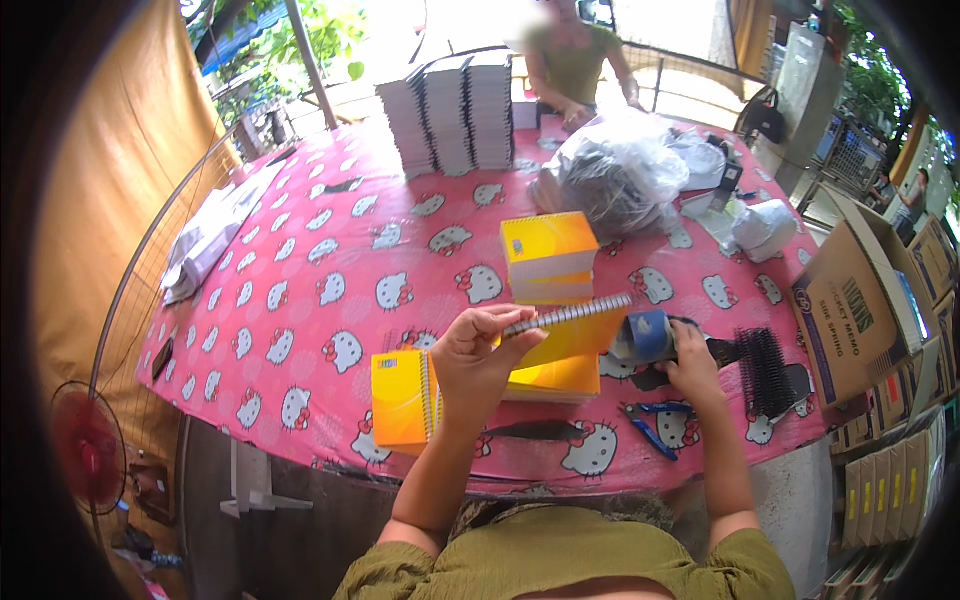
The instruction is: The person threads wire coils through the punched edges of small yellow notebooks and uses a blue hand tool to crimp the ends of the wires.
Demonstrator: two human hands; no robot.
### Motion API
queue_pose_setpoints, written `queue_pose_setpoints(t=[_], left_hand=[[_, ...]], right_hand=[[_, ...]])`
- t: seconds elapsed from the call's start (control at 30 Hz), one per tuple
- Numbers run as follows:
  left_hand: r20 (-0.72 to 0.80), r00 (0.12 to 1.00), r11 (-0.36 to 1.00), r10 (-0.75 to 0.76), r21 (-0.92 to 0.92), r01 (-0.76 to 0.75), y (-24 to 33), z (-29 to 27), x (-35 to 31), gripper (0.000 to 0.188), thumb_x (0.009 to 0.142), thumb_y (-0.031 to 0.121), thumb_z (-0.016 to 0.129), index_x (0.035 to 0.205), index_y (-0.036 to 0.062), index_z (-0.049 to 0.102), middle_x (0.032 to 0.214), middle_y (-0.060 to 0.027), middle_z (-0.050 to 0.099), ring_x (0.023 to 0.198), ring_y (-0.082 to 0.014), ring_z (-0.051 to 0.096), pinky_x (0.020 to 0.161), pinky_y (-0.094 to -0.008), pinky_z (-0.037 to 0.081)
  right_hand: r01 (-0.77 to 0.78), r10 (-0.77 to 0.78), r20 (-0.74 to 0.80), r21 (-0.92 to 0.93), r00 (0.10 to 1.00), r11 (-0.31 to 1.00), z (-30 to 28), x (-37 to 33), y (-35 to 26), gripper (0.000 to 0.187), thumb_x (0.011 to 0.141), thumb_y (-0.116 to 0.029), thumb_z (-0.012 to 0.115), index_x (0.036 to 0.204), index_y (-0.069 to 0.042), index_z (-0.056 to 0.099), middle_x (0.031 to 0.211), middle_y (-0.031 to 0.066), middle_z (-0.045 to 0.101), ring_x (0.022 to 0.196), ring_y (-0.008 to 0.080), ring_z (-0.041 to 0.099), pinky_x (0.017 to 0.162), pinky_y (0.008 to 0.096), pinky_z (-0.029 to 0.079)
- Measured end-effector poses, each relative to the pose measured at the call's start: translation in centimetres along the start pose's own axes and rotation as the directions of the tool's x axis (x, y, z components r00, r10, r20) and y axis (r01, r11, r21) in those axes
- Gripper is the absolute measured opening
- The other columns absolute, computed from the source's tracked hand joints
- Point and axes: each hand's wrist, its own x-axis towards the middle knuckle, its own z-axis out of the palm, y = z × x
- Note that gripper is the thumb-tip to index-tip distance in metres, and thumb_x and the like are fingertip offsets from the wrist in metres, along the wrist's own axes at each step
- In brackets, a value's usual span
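My left hand [470, 365] pinches a yellow spiral notebook [575, 335] by one end of its coil-bound edge, holding it tilted above a stack of yellow notebooks [555, 382]. My right hand [692, 362] has its fingers curled beside a blue-and-grey roll-shaped thing [650, 335] and a dark object; what the fingertips grip is hidden. Below that hand lie blue-handled pliers [655, 430]. Left of my left wrist are more spiral notebooks [402, 398] in yellow and orange. Another notebook stack [550, 245] stands farther back. Black binding coils [765, 370] are bunched to the right.
Tall stacks of bound books [445, 115] stand at the back, near a plastic bag [620, 165] of dark material. Across the table is a person [575, 60]. An open cardboard box [855, 305] borders the right edge. White cloth [215, 235] and a red fan [88, 447] are at left.
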Motion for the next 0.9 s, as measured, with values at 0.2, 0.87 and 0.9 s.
queue_pose_setpoints(t=[0.2, 0.87, 0.9], left_hand=[[0.303, 0.834, 0.639, 0.462, 0.539, -0.550, 2.7, 0.2, -3.2, 0.024, 0.071, -0.006, 0.079, 0.088, 0.0007, 0.063, 0.094, -0.0161, 0.070, 0.090, -0.0261, 0.069, 0.078, -0.0351, 0.056], [0.309, 0.887, 0.672, 0.343, 0.579, -0.462, -0.2, 0.3, -6.1, 0.027, 0.064, -0.009, 0.076, 0.088, 0.0011, 0.069, 0.092, -0.0122, 0.072, 0.086, -0.0265, 0.069, 0.076, -0.0343, 0.055], [0.301, 0.888, 0.678, 0.348, 0.573, -0.460, -0.2, 0.3, -6.1, 0.027, 0.064, -0.009, 0.076, 0.088, 0.0008, 0.068, 0.092, -0.0122, 0.072, 0.085, -0.0266, 0.069, 0.075, -0.0341, 0.055]], right_hand=[[0.051, -0.083, 0.176, 0.180, 0.981, 0.982, -1.4, -8.7, -3.4, 0.073, 0.077, -0.034, 0.075, 0.132, 0.002, 0.044, 0.135, 0.0234, 0.042, 0.128, 0.0426, 0.036, 0.108, 0.0520, 0.028], [0.258, -0.248, -0.091, 0.535, 0.964, 0.805, -4.9, -7.6, -14.4, 0.045, 0.077, -0.022, 0.075, 0.115, -0.002, 0.059, 0.108, 0.0165, 0.056, 0.099, 0.0331, 0.054, 0.086, 0.0416, 0.046], [0.260, -0.248, -0.097, 0.540, 0.964, 0.800, -4.9, -7.8, -14.5, 0.044, 0.077, -0.021, 0.075, 0.113, -0.002, 0.060, 0.106, 0.0165, 0.057, 0.097, 0.0319, 0.056, 0.084, 0.0406, 0.046]])
